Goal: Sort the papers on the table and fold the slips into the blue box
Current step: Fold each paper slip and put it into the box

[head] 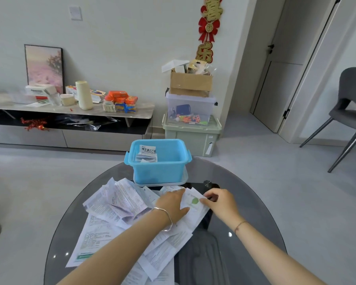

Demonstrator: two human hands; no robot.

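Left hand [173,204] presses flat, fingers straight, on a white paper slip with a green dot [194,202]; right hand [221,200] pinches its right edge. On the far side stands the blue plastic box [158,167]. Likely risk: the slip skids on loose printed sheets [111,206] beneath, creasing crooked.

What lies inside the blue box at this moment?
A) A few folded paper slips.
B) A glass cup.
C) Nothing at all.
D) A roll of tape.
A: folded slips, one with large printed characters, sit in the back left part of the blue box.
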